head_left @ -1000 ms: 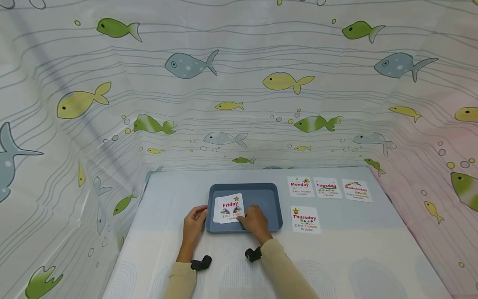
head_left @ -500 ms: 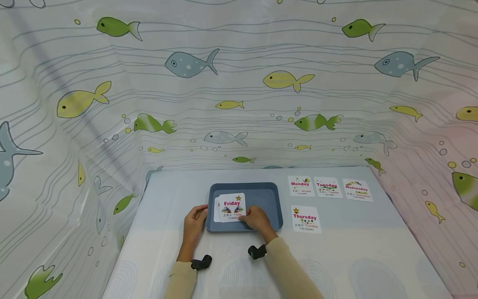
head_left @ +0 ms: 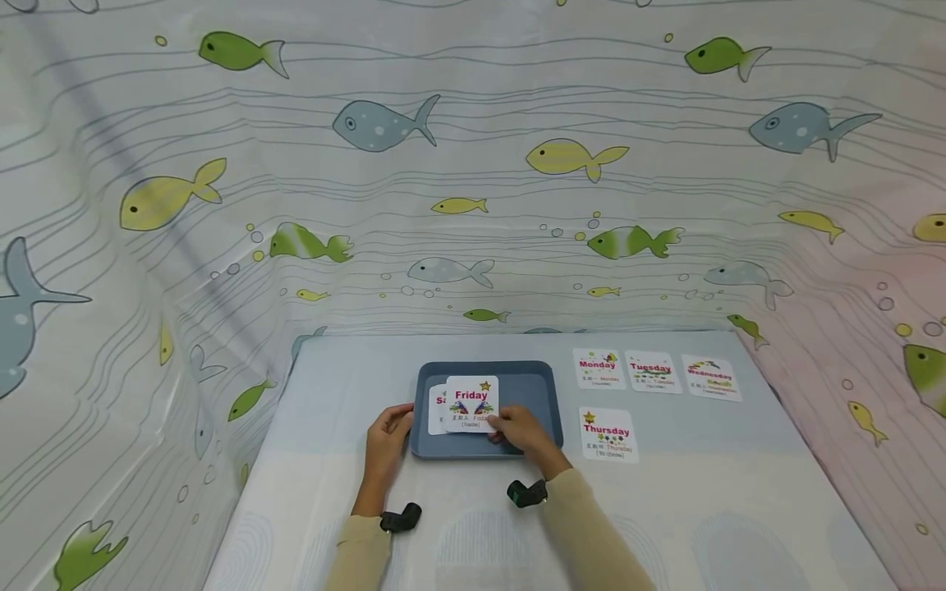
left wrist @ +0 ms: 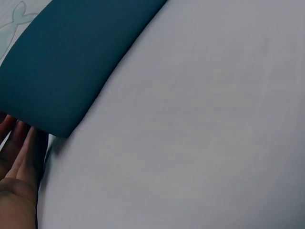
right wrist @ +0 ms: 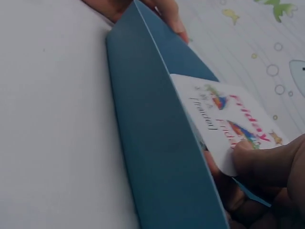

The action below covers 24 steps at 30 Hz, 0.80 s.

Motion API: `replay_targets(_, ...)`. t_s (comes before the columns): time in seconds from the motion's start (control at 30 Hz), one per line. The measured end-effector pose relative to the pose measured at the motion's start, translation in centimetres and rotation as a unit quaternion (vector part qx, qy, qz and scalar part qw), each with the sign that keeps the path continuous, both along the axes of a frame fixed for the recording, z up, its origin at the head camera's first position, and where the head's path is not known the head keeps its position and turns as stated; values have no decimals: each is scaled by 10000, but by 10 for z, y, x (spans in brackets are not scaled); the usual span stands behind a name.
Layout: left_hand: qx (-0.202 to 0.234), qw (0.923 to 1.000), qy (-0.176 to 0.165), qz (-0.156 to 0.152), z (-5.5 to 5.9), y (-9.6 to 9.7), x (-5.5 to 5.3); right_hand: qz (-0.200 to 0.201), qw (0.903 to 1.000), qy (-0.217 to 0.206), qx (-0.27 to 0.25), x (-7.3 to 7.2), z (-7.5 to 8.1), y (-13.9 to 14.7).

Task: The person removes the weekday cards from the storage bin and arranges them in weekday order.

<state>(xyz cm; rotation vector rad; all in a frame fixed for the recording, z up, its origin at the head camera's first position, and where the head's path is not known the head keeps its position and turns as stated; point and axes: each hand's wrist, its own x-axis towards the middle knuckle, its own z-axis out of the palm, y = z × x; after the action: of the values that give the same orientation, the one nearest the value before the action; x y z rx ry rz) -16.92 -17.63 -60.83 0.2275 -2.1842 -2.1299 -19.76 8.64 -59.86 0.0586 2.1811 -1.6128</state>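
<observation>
In the head view a white Friday card (head_left: pixel 471 398) is pinched by my right hand (head_left: pixel 521 431) at its lower right corner. The thumb presses on the printed face, as the right wrist view shows, with other fingers beneath. The card is raised over the blue-grey tray (head_left: pixel 535 390). Partly covered by it, another white card (head_left: pixel 436 410) with red letters starting "Sa" lies in the tray. My left hand (head_left: pixel 386 439) holds the tray's left edge, its fingers bent at the rim. In the left wrist view the tray's outer wall (left wrist: pixel 71 62) hides the fingertips.
Right of the tray lie the Monday card (head_left: pixel 599 369), Tuesday card (head_left: pixel 650 373) and Wednesday card (head_left: pixel 710 378) in a row. Below Monday is the Thursday card (head_left: pixel 608 435). A fish-patterned curtain (head_left: pixel 473 180) rises behind the pale table (head_left: pixel 709 476).
My right hand has drawn the Friday card to the right and up off the card below, whose first letters now show. The left hand stays at the tray's left edge.
</observation>
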Motion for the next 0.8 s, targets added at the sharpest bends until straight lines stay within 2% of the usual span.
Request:
replay_targets(0.17,-2,10000,-56,-1,-1,1,-2,-285,9982,-129,-517,1,-1,5)
replay_targets(0.53,-165,9998,-53,43,0,2,-2,-866,9919,282,-887,2,-2,17)
replay_targets(0.8,-209,9995,46,228,-29,-2,-11,-1352,9861,505,-829,14,11,38)
